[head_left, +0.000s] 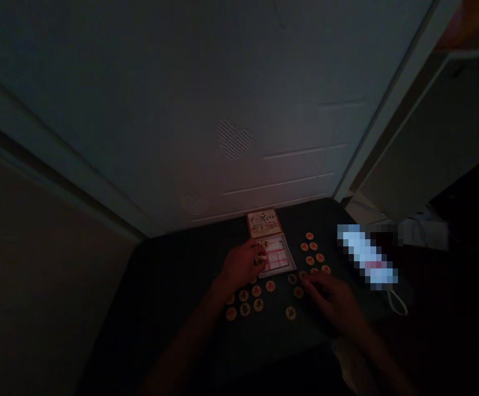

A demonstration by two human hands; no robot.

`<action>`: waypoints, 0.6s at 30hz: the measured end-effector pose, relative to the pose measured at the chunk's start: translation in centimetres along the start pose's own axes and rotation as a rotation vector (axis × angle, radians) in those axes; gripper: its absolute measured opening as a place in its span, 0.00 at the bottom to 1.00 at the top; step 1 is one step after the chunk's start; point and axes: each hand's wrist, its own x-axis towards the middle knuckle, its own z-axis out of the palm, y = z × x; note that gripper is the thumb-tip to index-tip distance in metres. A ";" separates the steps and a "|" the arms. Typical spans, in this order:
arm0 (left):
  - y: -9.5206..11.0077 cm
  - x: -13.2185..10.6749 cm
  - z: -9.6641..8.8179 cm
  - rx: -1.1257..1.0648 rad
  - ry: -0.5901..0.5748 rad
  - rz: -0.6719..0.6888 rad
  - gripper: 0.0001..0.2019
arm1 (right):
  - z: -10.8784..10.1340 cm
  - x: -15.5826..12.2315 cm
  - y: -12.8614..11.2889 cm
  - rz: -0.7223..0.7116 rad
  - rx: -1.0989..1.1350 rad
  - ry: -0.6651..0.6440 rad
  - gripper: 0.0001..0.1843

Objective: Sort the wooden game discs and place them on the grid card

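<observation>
2 arms [198, 325] lay closest. The right hand [333, 297] pinched a round piece [302, 274], probably light, hard, best held by its rim. I couldn't tell if the left hand [242, 265] gripped.

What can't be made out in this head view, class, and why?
In the head view:
Many discs: characters too small and dim.
Box: left part hidden by left hand.
Bright object: blurred by pixelation.
Right hand: whether it grips a disc, too dim.
</observation>
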 end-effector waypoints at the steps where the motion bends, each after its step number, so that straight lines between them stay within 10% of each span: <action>1: 0.0 0.1 0.1 0.005 -0.016 -0.006 0.09 | 0.1 -0.5 0.2 0.014 0.012 0.009 0.11; 10: 0.4 0.6 0.1 -0.038 -0.081 -0.074 0.09 | 0.9 -1.7 0.7 0.078 0.142 0.019 0.12; 18: -1.2 -2.4 -2.6 -0.106 0.134 -0.150 0.10 | 1.6 -1.8 0.7 0.129 0.174 0.029 0.13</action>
